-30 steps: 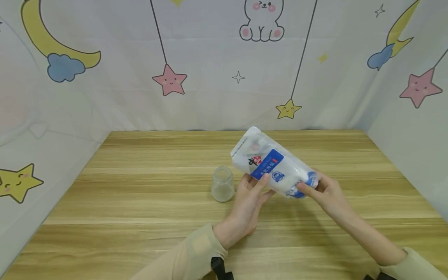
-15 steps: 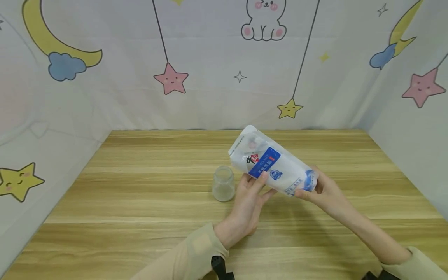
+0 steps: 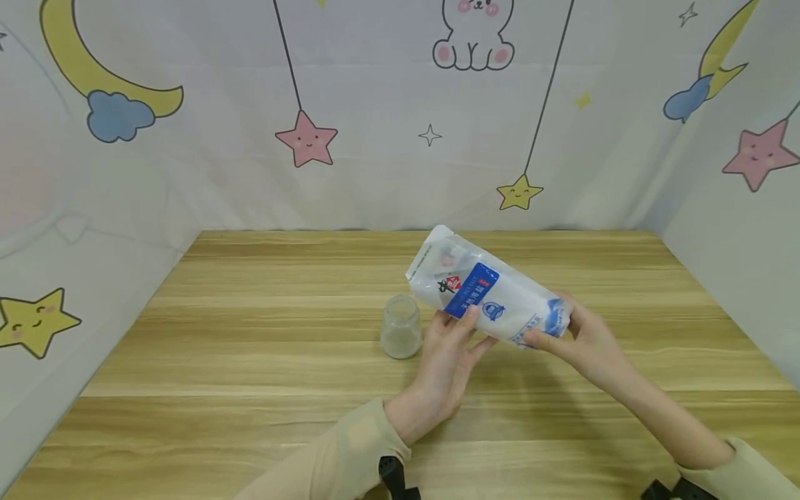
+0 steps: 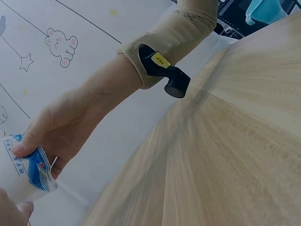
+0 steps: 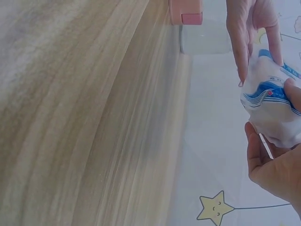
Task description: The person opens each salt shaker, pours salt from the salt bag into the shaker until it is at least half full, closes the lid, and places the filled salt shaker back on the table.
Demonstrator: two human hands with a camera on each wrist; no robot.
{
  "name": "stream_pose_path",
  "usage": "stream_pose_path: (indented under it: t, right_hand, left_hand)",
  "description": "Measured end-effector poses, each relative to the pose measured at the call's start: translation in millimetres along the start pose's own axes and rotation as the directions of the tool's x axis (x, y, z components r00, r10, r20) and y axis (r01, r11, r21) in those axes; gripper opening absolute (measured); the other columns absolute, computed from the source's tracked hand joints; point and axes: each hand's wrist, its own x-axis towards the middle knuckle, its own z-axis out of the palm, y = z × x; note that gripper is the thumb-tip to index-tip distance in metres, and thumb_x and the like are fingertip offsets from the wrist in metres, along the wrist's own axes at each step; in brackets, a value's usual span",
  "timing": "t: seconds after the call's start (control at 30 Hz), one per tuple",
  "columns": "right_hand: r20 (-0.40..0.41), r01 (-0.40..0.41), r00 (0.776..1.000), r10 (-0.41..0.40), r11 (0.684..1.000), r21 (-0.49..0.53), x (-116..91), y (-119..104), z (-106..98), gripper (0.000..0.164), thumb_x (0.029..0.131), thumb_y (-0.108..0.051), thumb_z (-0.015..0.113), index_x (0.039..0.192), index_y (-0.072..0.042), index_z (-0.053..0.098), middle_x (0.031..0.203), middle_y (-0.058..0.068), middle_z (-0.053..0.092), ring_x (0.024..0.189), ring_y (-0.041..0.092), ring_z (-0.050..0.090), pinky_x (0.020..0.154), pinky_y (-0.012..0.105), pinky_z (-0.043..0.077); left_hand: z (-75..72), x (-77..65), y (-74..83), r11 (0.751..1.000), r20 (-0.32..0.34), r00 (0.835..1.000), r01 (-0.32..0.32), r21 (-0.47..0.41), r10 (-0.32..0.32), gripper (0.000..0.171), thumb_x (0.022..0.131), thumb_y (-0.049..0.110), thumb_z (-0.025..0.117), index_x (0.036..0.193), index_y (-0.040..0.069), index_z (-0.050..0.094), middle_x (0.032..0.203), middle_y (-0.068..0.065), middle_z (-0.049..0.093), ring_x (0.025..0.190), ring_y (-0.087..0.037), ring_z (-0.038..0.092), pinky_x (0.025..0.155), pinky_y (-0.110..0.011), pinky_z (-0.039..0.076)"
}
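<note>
A white and blue bag of sea salt [image 3: 484,295] is held above the table in the head view. It lies tilted, its top end up and to the left. My right hand [image 3: 594,351] grips the bag's lower right end, thumb in front. At the bag's lower edge, my left hand [image 3: 440,361] supports it with the thumb on the front and fingers behind. Just left of that hand stands a small clear glass jar [image 3: 401,330], apart from the bag; its contents cannot be told. In the right wrist view both hands touch the salt bag [image 5: 273,101].
The wooden table [image 3: 237,347] ends at a patterned cloth backdrop [image 3: 375,83]. A turquoise object [image 4: 265,12] shows beyond the table in the left wrist view. A pink item [image 5: 186,12] above a clear box-like part appears in the right wrist view.
The salt bag's top end has shifted slightly left, and the right thumb has moved a little along its lower end. Both hands keep hold; the jar stays put.
</note>
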Motion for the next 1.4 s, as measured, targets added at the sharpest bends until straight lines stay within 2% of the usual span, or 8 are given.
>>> stream_pose_path:
  t: [0.53,0.8,0.9,1.13,1.4]
  right_hand:
    - [-0.018,0.032,0.999,-0.032,0.999,-0.025,1.9,-4.4,-2.1,0.043,0.086,-0.005,0.069,0.127,-0.002,0.055,0.098,-0.026,0.063,0.086,-0.002,0.063,0.071,0.019,0.057]
    - [0.026,0.026,0.999,-0.024,0.998,-0.065,2.9,-7.9,-6.7,0.046,0.086,-0.009,0.070,0.129,-0.006,0.053,0.102,-0.023,0.062,0.090,-0.002,0.061,0.075,0.017,0.054]
    - [0.055,0.007,0.998,-0.003,0.997,-0.080,3.7,-10.7,-8.7,0.051,0.085,-0.011,0.072,0.131,-0.007,0.051,0.105,-0.018,0.061,0.092,-0.002,0.060,0.075,0.018,0.054]
    - [0.085,-0.014,0.996,0.028,0.988,-0.156,4.3,-14.6,-10.2,0.064,0.078,-0.016,0.079,0.133,-0.009,0.048,0.114,0.004,0.061,0.094,-0.003,0.056,0.079,0.017,0.050]
    - [0.067,0.004,0.998,0.008,0.986,-0.167,5.5,-16.1,-9.6,0.058,0.079,-0.017,0.078,0.130,-0.009,0.051,0.112,-0.002,0.061,0.097,-0.004,0.056,0.085,0.011,0.046]
  left_hand:
    - [-1.3,-1.0,-3.6,0.998,0.037,0.999,0.015,-0.067,-0.013,0.051,0.095,0.014,0.056,0.141,0.015,0.034,0.143,-0.006,0.048,0.135,-0.024,0.046,0.110,-0.049,0.041]
    - [-2.3,-1.1,-4.0,0.996,0.061,0.998,0.022,-0.082,-0.018,0.051,0.096,0.017,0.055,0.143,0.018,0.033,0.144,-0.004,0.048,0.136,-0.024,0.045,0.110,-0.048,0.042]
    - [-2.9,-1.1,-4.1,0.996,0.066,0.998,0.023,-0.089,-0.017,0.052,0.096,0.019,0.056,0.143,0.019,0.033,0.145,-0.003,0.047,0.137,-0.025,0.044,0.110,-0.048,0.042]
    - [-4.0,-1.1,-3.9,0.991,0.055,0.998,0.036,-0.132,-0.029,0.051,0.096,0.019,0.056,0.142,0.022,0.035,0.144,-0.001,0.049,0.135,-0.024,0.046,0.109,-0.047,0.043]
    - [-4.2,-1.1,-2.7,0.989,0.050,0.998,0.047,-0.144,-0.040,0.050,0.096,0.020,0.056,0.142,0.024,0.036,0.142,0.000,0.050,0.134,-0.022,0.048,0.110,-0.047,0.043]
